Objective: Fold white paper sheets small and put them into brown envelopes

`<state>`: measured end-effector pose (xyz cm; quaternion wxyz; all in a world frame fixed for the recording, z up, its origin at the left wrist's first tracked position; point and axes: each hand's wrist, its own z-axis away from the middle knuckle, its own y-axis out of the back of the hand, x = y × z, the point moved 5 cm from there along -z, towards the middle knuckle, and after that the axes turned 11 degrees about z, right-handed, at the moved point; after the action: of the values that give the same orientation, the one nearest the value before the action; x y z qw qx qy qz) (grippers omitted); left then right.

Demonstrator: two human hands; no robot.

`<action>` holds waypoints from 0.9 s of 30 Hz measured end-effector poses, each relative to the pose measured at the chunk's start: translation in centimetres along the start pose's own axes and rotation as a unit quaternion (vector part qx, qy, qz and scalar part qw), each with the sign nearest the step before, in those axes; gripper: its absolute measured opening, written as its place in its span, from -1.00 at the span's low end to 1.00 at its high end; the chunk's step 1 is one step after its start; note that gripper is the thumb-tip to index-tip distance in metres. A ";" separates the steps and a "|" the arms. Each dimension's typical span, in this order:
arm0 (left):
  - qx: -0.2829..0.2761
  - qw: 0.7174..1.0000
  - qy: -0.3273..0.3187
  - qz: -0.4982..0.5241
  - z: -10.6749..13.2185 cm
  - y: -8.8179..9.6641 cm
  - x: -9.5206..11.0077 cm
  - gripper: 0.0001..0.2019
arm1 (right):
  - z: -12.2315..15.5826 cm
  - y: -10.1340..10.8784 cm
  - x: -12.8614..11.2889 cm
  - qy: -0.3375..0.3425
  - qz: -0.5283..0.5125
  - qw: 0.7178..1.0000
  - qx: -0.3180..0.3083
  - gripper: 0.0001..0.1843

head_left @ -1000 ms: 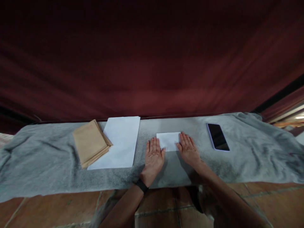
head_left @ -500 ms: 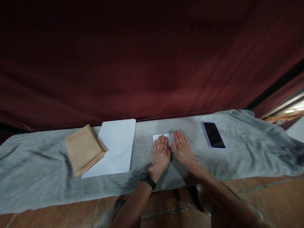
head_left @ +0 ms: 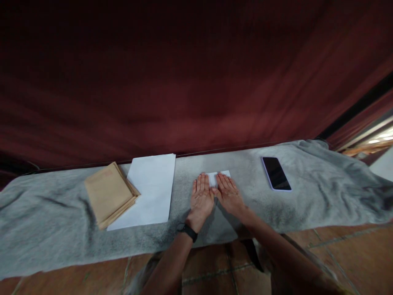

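Observation:
A small folded sheet of white paper [head_left: 213, 179] lies flat on the grey cloth, mostly covered by my hands. My left hand [head_left: 202, 197] rests palm down over its left part, fingers stretched out and pointing away from me. Across its right part lies my right hand [head_left: 229, 195], also flat with the fingers extended. The thumbs nearly meet in the middle. Between and above the fingers, only the paper's far strip shows. A black band [head_left: 188, 232] is on my left wrist.
On the left, a stack of brown paper envelopes [head_left: 109, 192] overlaps larger white sheets [head_left: 153, 188]. A phone [head_left: 276, 174] in a lilac case lies to the right. Grey cloth [head_left: 251, 168] covers the narrow surface, with a dark red curtain [head_left: 196, 90] behind and floor tiles [head_left: 92, 278] below.
Both hands have slid left over the paper, the left hand further. More of the paper's right end shows beyond my right fingers, while its left end is now covered.

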<state>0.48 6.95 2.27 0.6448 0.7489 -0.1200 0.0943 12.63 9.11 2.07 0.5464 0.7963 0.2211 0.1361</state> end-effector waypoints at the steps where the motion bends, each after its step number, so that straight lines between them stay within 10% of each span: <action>1: 0.005 1.000 0.003 0.001 0.0 0.1 -0.2 -0.42 | 0.1 0.0 0.3 -0.003 0.009 1.000 0.003 -0.37; 20: 0.054 0.997 0.048 0.009 0.9 0.8 -2.8 -0.42 | 1.5 0.1 5.6 -0.061 0.089 0.994 -0.032 -0.41; 27: 0.093 0.994 -0.032 0.039 0.9 1.9 0.5 -0.41 | 0.4 1.4 3.5 -0.054 0.006 0.999 -0.006 -0.38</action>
<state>0.42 5.79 4.08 0.5638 0.8033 -0.1603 0.1055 16.11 10.09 3.14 0.5618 0.8002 0.1857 0.0979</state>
